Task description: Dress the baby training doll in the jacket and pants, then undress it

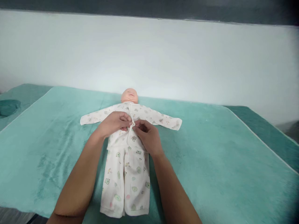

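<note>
A baby doll [130,95] lies on its back, dressed in a white printed baby shirt [118,139] and matching baby trousers [135,180]. Its sleeves stretch out to both sides. At the middle of the chest, my left hand [118,120] pinches one edge of the shirt's front opening. Just beside it, my right hand [147,134] pinches the other edge with thumb and forefinger. The fabric is drawn up slightly between my fingertips. Any fastener there is too small to make out. The shirt's hem overlaps the top of the trousers.
A light green cloth [210,161] covers the table, with darker green surface [261,130] showing at both far sides. Behind the doll's head rises a white wall [149,56] with a dark band along its top.
</note>
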Demonstrator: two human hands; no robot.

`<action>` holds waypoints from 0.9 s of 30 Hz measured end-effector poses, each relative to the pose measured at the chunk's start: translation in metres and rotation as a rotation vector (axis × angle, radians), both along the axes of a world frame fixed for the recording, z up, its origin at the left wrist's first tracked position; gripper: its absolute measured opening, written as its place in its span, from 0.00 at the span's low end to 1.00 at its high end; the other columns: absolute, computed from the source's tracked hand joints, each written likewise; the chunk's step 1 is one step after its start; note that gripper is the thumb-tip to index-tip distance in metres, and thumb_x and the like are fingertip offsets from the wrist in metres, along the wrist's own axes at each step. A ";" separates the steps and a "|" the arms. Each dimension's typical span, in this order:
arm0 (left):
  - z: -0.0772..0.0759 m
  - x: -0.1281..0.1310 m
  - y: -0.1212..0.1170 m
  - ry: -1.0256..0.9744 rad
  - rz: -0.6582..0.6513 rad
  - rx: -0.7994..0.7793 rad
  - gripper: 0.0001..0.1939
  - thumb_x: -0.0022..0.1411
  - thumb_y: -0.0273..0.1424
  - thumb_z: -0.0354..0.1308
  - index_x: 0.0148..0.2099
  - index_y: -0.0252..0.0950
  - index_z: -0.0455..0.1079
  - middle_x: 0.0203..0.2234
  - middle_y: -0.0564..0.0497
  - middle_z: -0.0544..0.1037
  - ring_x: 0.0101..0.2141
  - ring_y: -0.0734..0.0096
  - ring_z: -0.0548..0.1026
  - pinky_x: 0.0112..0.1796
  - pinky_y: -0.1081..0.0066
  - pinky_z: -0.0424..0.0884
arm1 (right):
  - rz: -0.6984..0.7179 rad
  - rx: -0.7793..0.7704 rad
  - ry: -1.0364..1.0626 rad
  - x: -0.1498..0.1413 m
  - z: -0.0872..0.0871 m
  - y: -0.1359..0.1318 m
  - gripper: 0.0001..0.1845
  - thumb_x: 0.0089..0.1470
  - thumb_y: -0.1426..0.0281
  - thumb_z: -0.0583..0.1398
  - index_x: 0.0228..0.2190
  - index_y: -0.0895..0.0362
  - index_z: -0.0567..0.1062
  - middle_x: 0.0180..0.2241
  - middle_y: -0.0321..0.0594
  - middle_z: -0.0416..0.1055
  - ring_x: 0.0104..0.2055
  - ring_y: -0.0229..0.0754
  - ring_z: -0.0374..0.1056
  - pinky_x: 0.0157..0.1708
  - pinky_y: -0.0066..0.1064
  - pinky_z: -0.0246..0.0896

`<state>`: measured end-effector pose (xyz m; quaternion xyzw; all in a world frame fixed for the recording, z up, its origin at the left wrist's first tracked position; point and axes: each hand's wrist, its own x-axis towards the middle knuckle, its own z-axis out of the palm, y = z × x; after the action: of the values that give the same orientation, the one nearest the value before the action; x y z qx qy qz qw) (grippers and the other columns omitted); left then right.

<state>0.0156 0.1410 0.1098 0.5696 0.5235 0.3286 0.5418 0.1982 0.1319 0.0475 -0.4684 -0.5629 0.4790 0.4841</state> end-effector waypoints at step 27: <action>0.005 -0.002 -0.004 0.120 -0.095 0.100 0.13 0.61 0.42 0.63 0.36 0.36 0.76 0.31 0.51 0.78 0.29 0.73 0.75 0.31 0.72 0.70 | -0.060 -0.004 -0.039 -0.002 0.001 0.000 0.10 0.50 0.61 0.68 0.31 0.54 0.79 0.28 0.34 0.72 0.29 0.37 0.61 0.32 0.31 0.58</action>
<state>0.0138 0.1370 0.1151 0.6388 0.5103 0.2937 0.4952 0.1965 0.1319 0.0487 -0.4951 -0.5570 0.4561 0.4864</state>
